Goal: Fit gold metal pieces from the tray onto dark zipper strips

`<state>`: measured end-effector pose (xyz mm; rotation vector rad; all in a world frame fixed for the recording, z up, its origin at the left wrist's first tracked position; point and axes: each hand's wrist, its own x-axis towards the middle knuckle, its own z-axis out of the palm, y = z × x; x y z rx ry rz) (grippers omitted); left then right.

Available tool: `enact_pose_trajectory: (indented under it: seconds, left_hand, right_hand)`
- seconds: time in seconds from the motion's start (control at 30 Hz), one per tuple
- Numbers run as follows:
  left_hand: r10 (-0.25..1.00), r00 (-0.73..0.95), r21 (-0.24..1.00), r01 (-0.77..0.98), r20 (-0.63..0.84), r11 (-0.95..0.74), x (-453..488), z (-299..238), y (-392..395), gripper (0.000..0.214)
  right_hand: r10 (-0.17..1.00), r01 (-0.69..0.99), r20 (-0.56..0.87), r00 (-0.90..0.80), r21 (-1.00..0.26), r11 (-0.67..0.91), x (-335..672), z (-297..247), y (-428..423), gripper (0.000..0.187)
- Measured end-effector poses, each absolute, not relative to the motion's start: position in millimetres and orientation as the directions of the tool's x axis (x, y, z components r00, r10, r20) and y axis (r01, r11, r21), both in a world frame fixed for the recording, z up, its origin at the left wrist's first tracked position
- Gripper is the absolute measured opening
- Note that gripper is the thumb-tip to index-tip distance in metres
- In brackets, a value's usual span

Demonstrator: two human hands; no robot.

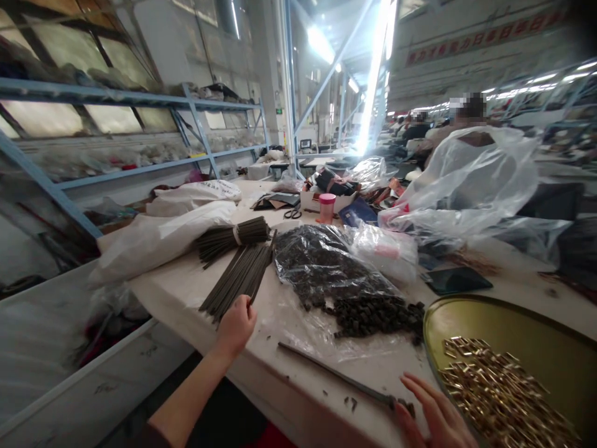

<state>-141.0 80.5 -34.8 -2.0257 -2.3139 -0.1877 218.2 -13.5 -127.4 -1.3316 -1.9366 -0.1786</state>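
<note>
My left hand [237, 325] is closed at the near end of a loose pile of thin dark strips [237, 280]. One strip [263, 274] runs up from its fist. Behind the pile lies a bundle of similar strips [233, 239], tied with a pale band. A single dark strip [333, 371] lies along the table's front, its right end by my right hand [431, 414]. That hand's fingers are apart, with small dark pieces [405, 406] between thumb and forefinger. Small dark loops [373, 316] spill from a clear plastic bag [326, 261].
At right, an olive oval tray [508, 311] holds many small gold metal pieces [504, 386]. A dark flat tablet-like object [458, 280], pink-lidded jar [327, 208] and black scissors [293, 213] lie farther back. White sacks [163, 239] flank the left; blue shelving [186, 112] stands behind.
</note>
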Motion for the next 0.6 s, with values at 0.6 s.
enact_pose_trajectory:
  seconds: [0.6]
  left_hand:
    - [0.649, 0.628, 0.881, 0.448, -0.430, 0.150, -9, 2, -32, 0.018]
  right_hand:
    - [0.966, -0.366, -0.234, -0.106, -0.894, -0.257, 157, -44, -75, 0.035]
